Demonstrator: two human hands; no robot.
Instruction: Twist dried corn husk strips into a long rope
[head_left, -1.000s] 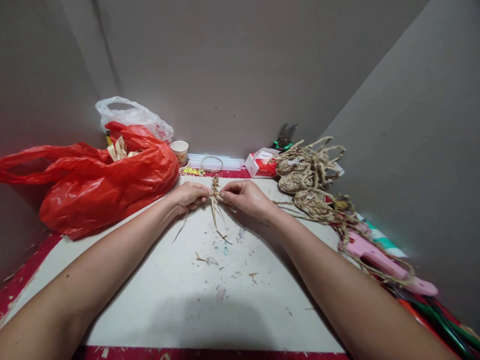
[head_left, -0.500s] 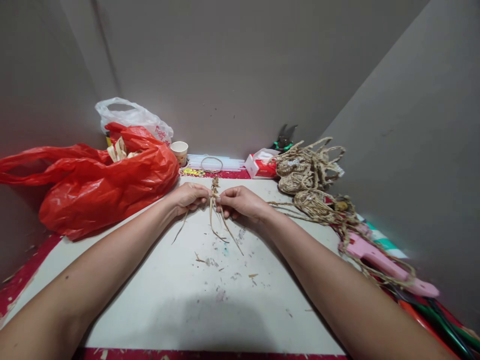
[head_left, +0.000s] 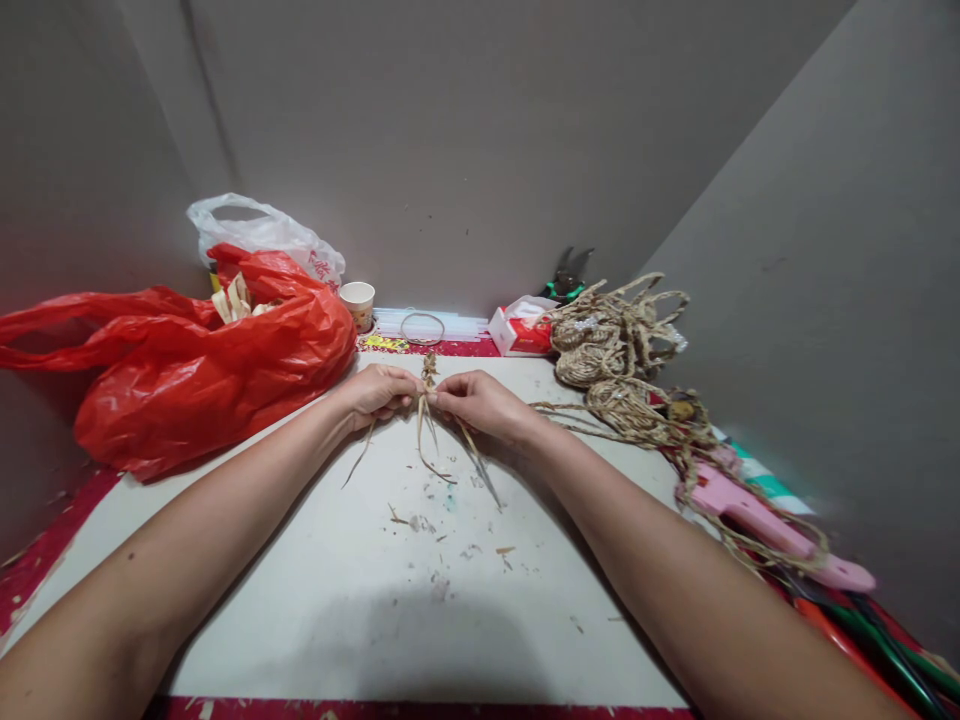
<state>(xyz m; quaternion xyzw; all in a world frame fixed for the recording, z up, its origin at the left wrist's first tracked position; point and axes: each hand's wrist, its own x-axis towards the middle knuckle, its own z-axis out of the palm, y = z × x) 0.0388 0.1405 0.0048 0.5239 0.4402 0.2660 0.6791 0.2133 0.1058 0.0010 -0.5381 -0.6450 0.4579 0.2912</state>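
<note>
Nearest lay the white board [head_left: 420, 610], speckled with bits of fibre. Farther on, the left hand [head_left: 379, 392] and the right hand [head_left: 480, 402] met over it, each pinching the straw braid [head_left: 429, 378] that stood between their fingertips, its loose strands [head_left: 442, 450] trailing down onto the board. The exact hold of the left fingers was hard to make out. Beyond, a red plastic bag [head_left: 217, 365] sat to the left, coils of braided rope [head_left: 615, 345] to the right, and a paper cup [head_left: 358, 302] by the wall.
</note>
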